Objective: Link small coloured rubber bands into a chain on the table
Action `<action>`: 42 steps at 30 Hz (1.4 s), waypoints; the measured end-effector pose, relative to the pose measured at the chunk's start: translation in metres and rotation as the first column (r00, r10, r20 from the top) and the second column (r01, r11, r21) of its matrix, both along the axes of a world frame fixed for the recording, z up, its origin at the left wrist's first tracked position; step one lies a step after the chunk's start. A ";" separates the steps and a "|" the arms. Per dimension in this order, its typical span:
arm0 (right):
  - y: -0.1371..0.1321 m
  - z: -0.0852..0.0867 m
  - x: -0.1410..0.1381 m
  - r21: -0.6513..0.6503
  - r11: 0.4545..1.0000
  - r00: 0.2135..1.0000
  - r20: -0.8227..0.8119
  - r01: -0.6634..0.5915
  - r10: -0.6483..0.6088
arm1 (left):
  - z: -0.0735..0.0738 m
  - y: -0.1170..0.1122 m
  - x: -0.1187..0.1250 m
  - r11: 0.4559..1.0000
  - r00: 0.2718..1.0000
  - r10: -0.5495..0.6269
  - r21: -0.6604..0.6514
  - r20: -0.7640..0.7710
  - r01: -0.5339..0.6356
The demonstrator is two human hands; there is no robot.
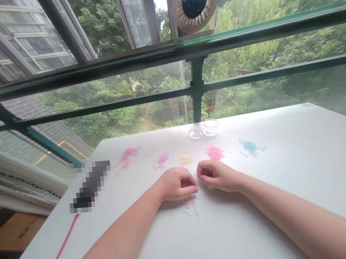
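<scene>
My left hand [179,183] rests on the white table with thumb and fingers curled together in a pinch. Close beside it, my right hand [220,175] is closed the same way, its fingertips facing the left ones across a narrow gap. Whatever either hand holds is too small or hidden. Just below the left fingers lies a small mixed pile of paper clips [191,204], pink, white and pale blue. Behind the hands are sorted piles: purple paper clips [163,158], yellow paper clips [186,158], pink paper clips [215,153] and teal paper clips [251,147].
A larger pink mixed pile of clips [128,156] lies at the far left of the table [267,226]. A clear round container [211,127] and a clear lid [195,134] stand at the back edge. A blurred dark object [90,186] with a red cable [62,246] is at left.
</scene>
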State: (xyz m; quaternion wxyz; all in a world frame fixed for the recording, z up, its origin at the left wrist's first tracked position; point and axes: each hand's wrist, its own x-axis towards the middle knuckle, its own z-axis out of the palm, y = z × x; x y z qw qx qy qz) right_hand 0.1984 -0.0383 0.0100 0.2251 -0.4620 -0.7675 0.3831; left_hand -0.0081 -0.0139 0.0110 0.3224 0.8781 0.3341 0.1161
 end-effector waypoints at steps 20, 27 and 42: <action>-0.003 -0.006 -0.006 0.115 0.993 0.997 0.074 -0.006 -0.003 | -0.005 0.000 0.001 0.995 0.995 0.098 -0.002 0.007 -0.098; -0.003 -0.004 -0.005 0.170 0.984 0.991 0.130 -0.060 0.038 | -0.005 0.000 0.001 0.994 0.995 0.101 -0.046 0.017 -0.100; -0.003 -0.002 -0.005 0.134 0.989 0.991 0.127 -0.058 0.041 | -0.003 0.001 0.001 0.988 0.988 0.125 -0.098 0.093 -0.116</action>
